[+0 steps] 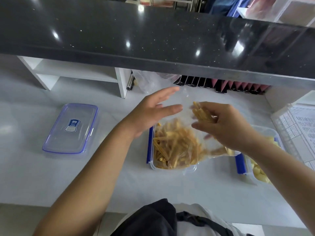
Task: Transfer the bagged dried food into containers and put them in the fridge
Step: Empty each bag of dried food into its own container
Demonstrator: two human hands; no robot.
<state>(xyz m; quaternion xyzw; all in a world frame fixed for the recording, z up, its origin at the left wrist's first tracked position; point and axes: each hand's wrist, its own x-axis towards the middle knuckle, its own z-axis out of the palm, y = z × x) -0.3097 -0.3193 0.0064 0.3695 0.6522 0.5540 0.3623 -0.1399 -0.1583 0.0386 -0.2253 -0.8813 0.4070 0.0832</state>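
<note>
The left hand hovers with straight, spread fingers by the mouth of a clear plastic bag. The right hand pinches a small bundle of dried yellow sticks, pointing up and away. The bag sags into an open clear container with blue clips at the middle of the white worktop; its sticks lie mostly front to back. A second container of pale yellow pieces sits just right. A clear lid lies flat, well apart left, bare worktop between. A dark ledge overhangs behind.
</note>
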